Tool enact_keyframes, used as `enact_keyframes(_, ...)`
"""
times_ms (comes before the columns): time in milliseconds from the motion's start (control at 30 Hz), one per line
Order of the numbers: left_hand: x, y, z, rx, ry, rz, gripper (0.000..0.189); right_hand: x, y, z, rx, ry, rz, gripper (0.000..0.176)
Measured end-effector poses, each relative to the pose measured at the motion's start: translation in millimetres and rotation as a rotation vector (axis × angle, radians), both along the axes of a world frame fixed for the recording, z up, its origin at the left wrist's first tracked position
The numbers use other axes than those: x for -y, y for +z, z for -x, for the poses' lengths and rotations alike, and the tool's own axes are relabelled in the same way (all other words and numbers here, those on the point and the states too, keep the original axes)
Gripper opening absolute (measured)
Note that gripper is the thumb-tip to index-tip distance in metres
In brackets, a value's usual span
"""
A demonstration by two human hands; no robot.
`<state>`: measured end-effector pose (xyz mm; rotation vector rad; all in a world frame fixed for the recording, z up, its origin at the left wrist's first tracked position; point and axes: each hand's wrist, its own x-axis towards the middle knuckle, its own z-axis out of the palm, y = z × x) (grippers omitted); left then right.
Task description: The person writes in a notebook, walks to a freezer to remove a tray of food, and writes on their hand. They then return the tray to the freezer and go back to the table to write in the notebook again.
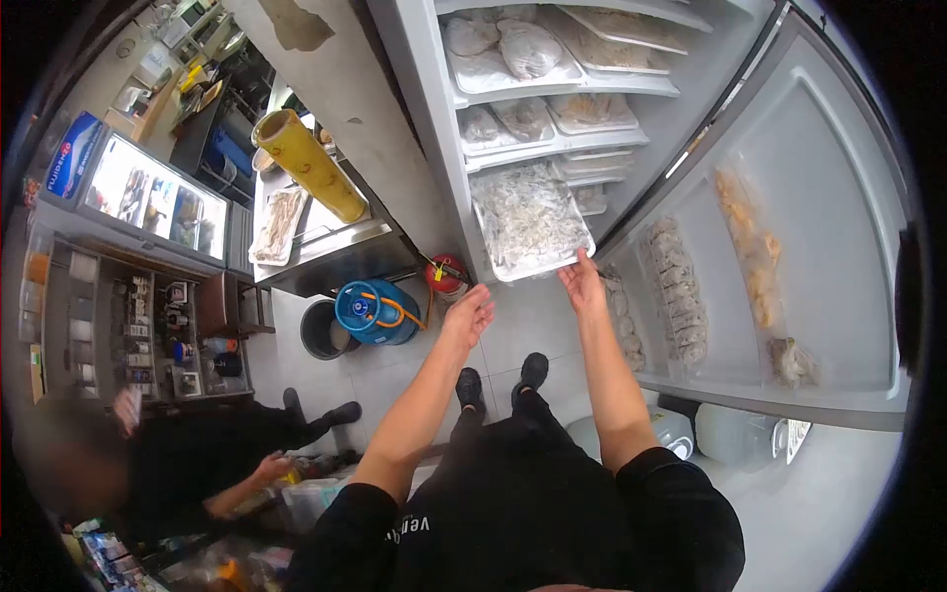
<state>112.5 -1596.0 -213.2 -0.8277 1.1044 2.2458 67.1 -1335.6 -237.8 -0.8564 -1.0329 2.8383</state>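
My right hand (583, 282) grips the front right corner of a white tray (545, 264), which juts out from a shelf of the upright freezer. Frosty pale food under clear wrap (533, 219) covers the tray. My left hand (470, 316) hangs below and left of the tray, apart from it, fingers spread and slightly curled, with nothing in it. Above the tray, more wrapped trays (513, 128) and bagged pale pieces (530, 47) fill the shelves.
The freezer door (838, 247) stands open at right, with bagged food in it. A blue gas cylinder (380, 314), black bin (328, 331), red extinguisher (447, 278) and metal counter (365, 259) are at left. A co-worker (187, 464) in black is at lower left.
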Motion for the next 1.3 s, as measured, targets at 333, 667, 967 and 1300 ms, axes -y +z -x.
enact_keyframes(333, -35, 11, 30, 0.042, 0.004, 0.048, 0.048, 3, 10, -2, 0.016, 0.003, 0.007, 0.033)
enact_keyframes(667, -36, -22, 25, 0.061, 0.007, -0.011, 0.043, -5, -27, -3, 0.081, 0.012, 0.049, 0.039)
enact_keyframes(967, -40, -22, 21, 0.081, -0.008, -0.017, 0.041, -2, -26, -5, 0.085, -0.024, 0.060, 0.028)
enact_keyframes(1300, -41, -5, 9, 0.108, 0.079, -0.125, 0.040, 1, -19, -5, -0.011, -0.017, 0.052, 0.022)
